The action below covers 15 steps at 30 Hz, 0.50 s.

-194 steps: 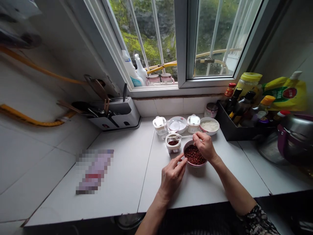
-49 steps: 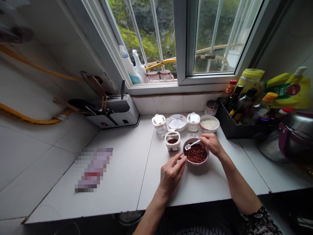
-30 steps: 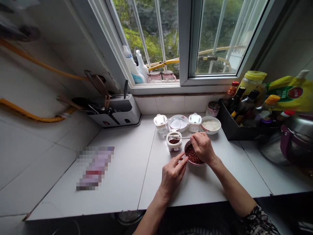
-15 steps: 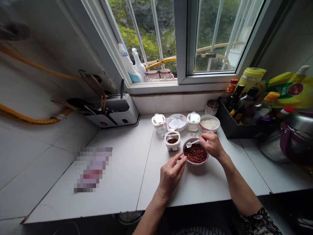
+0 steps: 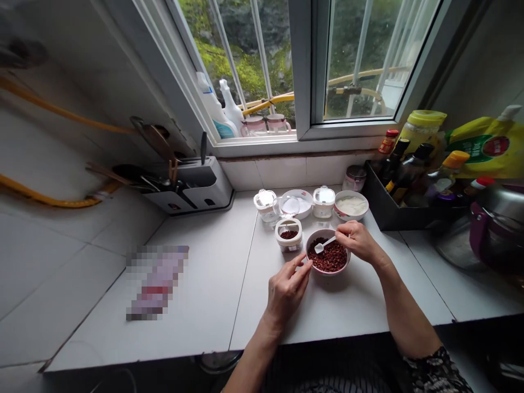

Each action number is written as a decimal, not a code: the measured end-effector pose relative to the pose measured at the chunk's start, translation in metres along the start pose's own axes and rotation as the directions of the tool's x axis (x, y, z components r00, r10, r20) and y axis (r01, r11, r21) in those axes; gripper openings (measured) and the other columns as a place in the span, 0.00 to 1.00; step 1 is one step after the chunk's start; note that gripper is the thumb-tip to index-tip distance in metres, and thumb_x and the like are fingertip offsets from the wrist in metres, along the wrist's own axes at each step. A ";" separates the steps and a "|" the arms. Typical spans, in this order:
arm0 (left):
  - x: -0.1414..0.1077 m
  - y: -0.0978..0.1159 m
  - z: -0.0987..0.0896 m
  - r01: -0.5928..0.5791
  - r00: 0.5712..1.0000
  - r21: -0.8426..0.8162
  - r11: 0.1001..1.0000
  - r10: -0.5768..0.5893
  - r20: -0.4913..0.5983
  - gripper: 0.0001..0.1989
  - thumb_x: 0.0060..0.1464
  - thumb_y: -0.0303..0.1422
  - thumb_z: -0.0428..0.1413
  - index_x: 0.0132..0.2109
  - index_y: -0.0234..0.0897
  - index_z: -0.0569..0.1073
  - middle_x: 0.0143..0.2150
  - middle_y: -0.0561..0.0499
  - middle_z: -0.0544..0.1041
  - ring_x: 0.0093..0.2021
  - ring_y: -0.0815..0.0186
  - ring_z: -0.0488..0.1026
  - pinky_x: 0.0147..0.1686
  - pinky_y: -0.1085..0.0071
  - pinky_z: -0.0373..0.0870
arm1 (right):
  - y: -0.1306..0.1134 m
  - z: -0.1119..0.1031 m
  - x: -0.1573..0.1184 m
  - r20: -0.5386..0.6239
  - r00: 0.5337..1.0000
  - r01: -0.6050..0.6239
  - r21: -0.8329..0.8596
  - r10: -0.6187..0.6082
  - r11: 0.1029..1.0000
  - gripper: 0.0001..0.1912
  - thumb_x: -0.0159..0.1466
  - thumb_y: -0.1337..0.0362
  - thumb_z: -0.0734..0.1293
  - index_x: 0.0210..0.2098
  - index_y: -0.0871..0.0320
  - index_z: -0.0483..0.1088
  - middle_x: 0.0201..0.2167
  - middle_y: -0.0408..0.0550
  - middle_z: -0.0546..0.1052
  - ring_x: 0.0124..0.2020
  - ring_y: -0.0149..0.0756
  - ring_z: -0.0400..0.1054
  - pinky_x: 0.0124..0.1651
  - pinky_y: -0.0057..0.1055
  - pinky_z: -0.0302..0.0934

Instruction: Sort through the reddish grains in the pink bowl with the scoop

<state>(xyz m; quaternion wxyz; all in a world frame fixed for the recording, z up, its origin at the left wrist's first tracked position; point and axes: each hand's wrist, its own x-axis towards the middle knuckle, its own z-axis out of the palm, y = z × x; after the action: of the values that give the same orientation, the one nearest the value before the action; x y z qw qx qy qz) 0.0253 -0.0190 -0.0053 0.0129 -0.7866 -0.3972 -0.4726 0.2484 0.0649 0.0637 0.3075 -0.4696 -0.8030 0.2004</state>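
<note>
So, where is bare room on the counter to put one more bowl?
Widest: between the pixelated item and the left hand. Smaller: between the right hand and the black box. Crowded: around the bowl of red grains and open jar.

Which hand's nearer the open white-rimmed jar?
Left. The left hand is just in front of the open jar; the right hand is farther right, across the bowl.

The right hand (image 5: pixel 358 240) hides the handle end of the white spoon (image 5: pixel 323 245); left of the left hand (image 5: pixel 287 284), a purplish item (image 5: pixel 158 284) is pixelated.
</note>
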 end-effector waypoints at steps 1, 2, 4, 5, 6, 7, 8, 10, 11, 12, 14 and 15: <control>0.000 0.000 0.000 0.000 1.000 0.001 1.000 0.000 -0.001 0.13 0.63 0.23 0.54 0.52 0.37 0.75 0.52 0.40 0.78 0.43 0.63 0.80 0.42 0.69 0.79 | 0.000 0.000 0.000 0.007 1.000 0.002 0.005 -0.002 1.000 0.18 0.59 0.64 0.58 0.16 0.56 0.47 0.14 0.38 0.52 0.20 0.27 0.48 0.28 0.30 0.45; 0.000 0.000 0.000 0.000 1.000 0.001 1.000 0.000 -0.001 0.13 0.63 0.23 0.53 0.52 0.37 0.75 0.52 0.40 0.78 0.42 0.63 0.80 0.42 0.69 0.79 | 0.000 0.001 0.000 0.022 1.000 0.007 0.012 -0.007 1.000 0.18 0.60 0.64 0.58 0.16 0.56 0.47 0.14 0.38 0.51 0.20 0.27 0.47 0.28 0.30 0.44; 0.000 0.000 0.000 -0.001 1.000 0.003 1.000 0.001 -0.004 0.13 0.63 0.23 0.54 0.52 0.37 0.75 0.52 0.40 0.78 0.43 0.63 0.80 0.42 0.69 0.79 | -0.002 0.005 0.000 0.051 0.998 0.023 0.029 -0.025 0.999 0.18 0.60 0.64 0.58 0.16 0.56 0.48 0.14 0.37 0.50 0.20 0.27 0.47 0.28 0.29 0.45; 0.000 0.000 0.000 -0.002 1.000 0.005 1.000 0.002 -0.006 0.13 0.63 0.23 0.54 0.52 0.38 0.75 0.52 0.40 0.78 0.43 0.63 0.80 0.42 0.69 0.79 | -0.003 0.006 0.001 0.064 0.997 0.029 0.040 -0.032 0.999 0.18 0.60 0.64 0.58 0.16 0.56 0.48 0.14 0.37 0.50 0.20 0.26 0.47 0.28 0.29 0.45; 0.000 0.000 0.000 -0.004 1.000 0.006 1.000 0.004 -0.006 0.13 0.63 0.23 0.54 0.52 0.38 0.75 0.52 0.40 0.78 0.44 0.63 0.80 0.42 0.69 0.79 | -0.004 0.008 0.001 0.072 0.997 0.028 0.052 -0.032 0.998 0.18 0.60 0.64 0.58 0.16 0.56 0.48 0.15 0.37 0.50 0.20 0.26 0.47 0.28 0.29 0.45; 0.000 0.000 0.000 -0.006 1.000 0.008 1.000 0.006 -0.007 0.13 0.63 0.23 0.54 0.52 0.38 0.75 0.52 0.41 0.78 0.44 0.63 0.80 0.42 0.69 0.79 | -0.005 0.009 0.001 0.075 0.997 0.018 0.064 -0.023 0.998 0.18 0.61 0.63 0.58 0.16 0.56 0.48 0.15 0.37 0.51 0.20 0.26 0.47 0.27 0.29 0.45; 0.000 0.000 0.000 -0.007 1.000 0.010 1.000 0.007 -0.007 0.14 0.63 0.23 0.53 0.53 0.39 0.75 0.52 0.41 0.78 0.44 0.63 0.80 0.42 0.69 0.79 | -0.005 0.009 0.001 0.078 0.997 0.002 0.075 -0.008 0.997 0.19 0.61 0.63 0.58 0.16 0.55 0.48 0.15 0.37 0.51 0.20 0.26 0.48 0.27 0.29 0.44; 0.001 0.000 0.000 -0.006 1.000 0.015 1.000 0.006 -0.002 0.14 0.63 0.24 0.53 0.53 0.39 0.75 0.53 0.41 0.78 0.44 0.63 0.80 0.42 0.70 0.79 | -0.005 0.009 0.001 0.093 0.995 -0.028 0.097 0.019 0.995 0.19 0.61 0.62 0.58 0.16 0.56 0.48 0.15 0.37 0.52 0.20 0.26 0.48 0.26 0.28 0.44; 0.001 0.000 0.000 -0.005 1.000 0.017 1.000 0.005 -0.003 0.14 0.64 0.24 0.53 0.53 0.40 0.75 0.53 0.41 0.78 0.45 0.63 0.80 0.43 0.69 0.79 | -0.005 0.009 0.001 0.104 0.994 -0.037 0.107 0.025 0.994 0.18 0.61 0.62 0.58 0.16 0.56 0.49 0.15 0.37 0.53 0.20 0.26 0.49 0.26 0.28 0.44; 0.001 0.000 0.000 -0.005 1.000 0.019 1.000 0.005 -0.004 0.14 0.64 0.24 0.53 0.53 0.40 0.75 0.53 0.41 0.78 0.45 0.63 0.80 0.43 0.69 0.79 | -0.005 0.009 0.001 0.114 0.993 -0.042 0.115 0.029 0.992 0.18 0.61 0.62 0.57 0.16 0.56 0.50 0.15 0.38 0.54 0.20 0.26 0.49 0.26 0.28 0.44; 0.001 0.000 0.000 -0.009 1.000 0.018 1.000 0.009 -0.008 0.14 0.64 0.24 0.53 0.53 0.40 0.75 0.53 0.41 0.78 0.45 0.63 0.80 0.43 0.70 0.79 | -0.004 0.009 0.001 0.131 0.991 -0.051 0.122 0.035 0.991 0.18 0.61 0.61 0.57 0.16 0.56 0.51 0.15 0.38 0.56 0.20 0.26 0.50 0.26 0.28 0.45; 0.001 0.000 0.000 -0.010 1.000 0.015 1.000 0.010 -0.008 0.14 0.63 0.24 0.53 0.53 0.39 0.75 0.53 0.41 0.78 0.45 0.63 0.80 0.43 0.70 0.79 | -0.005 0.009 0.001 0.131 0.991 -0.056 0.118 0.041 0.991 0.18 0.61 0.61 0.57 0.16 0.56 0.52 0.15 0.38 0.56 0.20 0.26 0.50 0.26 0.28 0.44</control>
<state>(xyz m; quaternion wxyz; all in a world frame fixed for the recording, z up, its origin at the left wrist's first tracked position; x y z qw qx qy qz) 0.0257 -0.0188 -0.0044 0.0228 -0.7865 -0.3968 -0.4727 0.2392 0.0633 0.0606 0.2783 -0.4555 -0.7957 0.2862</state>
